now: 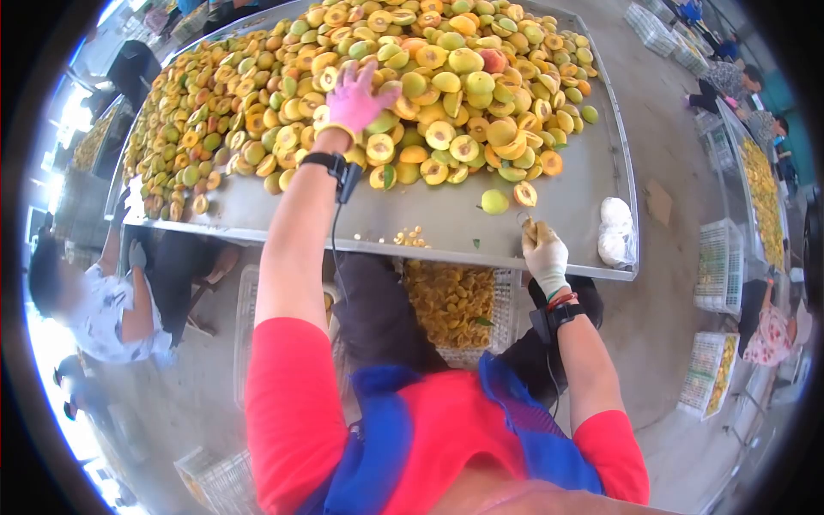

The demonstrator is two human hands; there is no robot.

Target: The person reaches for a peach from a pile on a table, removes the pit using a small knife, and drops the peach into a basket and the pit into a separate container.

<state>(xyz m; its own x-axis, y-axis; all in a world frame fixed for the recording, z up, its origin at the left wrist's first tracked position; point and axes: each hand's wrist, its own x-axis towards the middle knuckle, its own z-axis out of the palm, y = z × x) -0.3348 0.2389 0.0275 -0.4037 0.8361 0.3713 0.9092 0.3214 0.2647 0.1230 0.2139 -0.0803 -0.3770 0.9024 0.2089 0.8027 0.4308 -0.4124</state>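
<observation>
- Two gloved hands working a metal table (592, 184).
- left hand (356, 99), pink glove, fingers spread apart, laid flat on the fruit pile (403, 77); clamped on nothing.
- right hand (544, 249), white glove, closed around a small tool at the table's near edge; blade end too small to make out.
- Loose whole fruit (494, 202) and a cut half (525, 194) lie just beyond the right hand.
- Judgement: rake one fruit from the pile's edge, not the heap, to avoid a slide.
- Fruit round, smooth-skinned, yellow-green; halves show orange flesh. Slatted crate (451, 300) under the edge holds pieces.
</observation>
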